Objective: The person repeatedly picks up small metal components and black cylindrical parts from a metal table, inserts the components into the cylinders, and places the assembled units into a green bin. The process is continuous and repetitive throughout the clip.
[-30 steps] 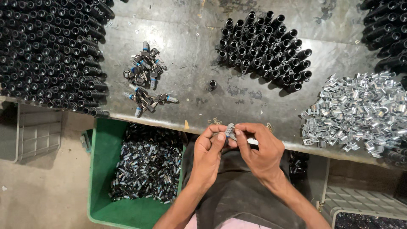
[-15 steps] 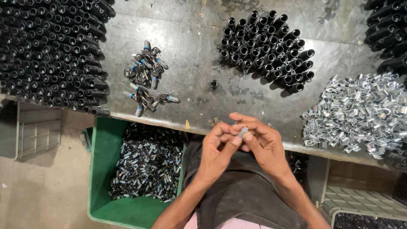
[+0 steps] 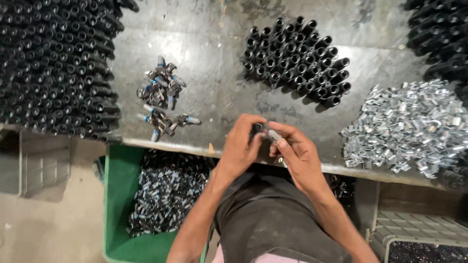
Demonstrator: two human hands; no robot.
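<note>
Two hands meet at the near edge of the tabletop point(image 3: 219, 92): the left hand point(image 3: 242, 146) and right hand point(image 3: 297, 153) pinch a small black-and-silver part point(image 3: 267, 132) between their fingertips. At ten o'clock from them lies a loose cluster of assembled pieces point(image 3: 163, 97). At twelve stands a block of upright black tubes point(image 3: 297, 61), at three a heap of shiny metal clips point(image 3: 409, 126). At eight, below the edge, a green bin point(image 3: 117, 204) holds finished parts.

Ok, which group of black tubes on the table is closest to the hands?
The small cluster of black tubes standing mid-table, just beyond the hands. The big block at far left and the pile at upper right lie farther away.
</note>
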